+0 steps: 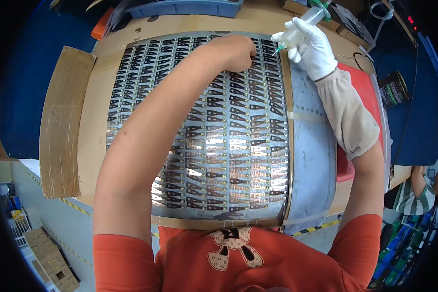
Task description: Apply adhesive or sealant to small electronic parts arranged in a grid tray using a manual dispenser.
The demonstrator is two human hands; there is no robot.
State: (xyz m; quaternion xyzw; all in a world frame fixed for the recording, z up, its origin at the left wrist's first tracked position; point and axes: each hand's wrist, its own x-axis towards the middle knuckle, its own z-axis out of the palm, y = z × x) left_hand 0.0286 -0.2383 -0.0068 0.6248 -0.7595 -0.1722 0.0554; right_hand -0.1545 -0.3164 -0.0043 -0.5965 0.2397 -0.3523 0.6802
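Observation:
My left hand (238, 52), bare, reaches across to the far part of a metal sheet (199, 212) laid with rows of small dark, tapered metal pieces (216, 117). Its fingers are curled down over the far rows, and whatever they pinch is hidden beneath the hand. A white glove covers my right hand (312, 48), with a beige sleeve guard (348, 114) on the forearm. That hand is closed round a clear dispensing syringe (297, 35), whose green needle tip points down and left, just above the rows at the far right.
Left of the sheet stands a bent cardboard strip (63, 121). A blue tray (185, 8) lies at the back. Right of the sheet are a blue-grey surface (311, 165), a red tray (357, 80) and a dark can (393, 90). Another person (418, 192) is at the far right.

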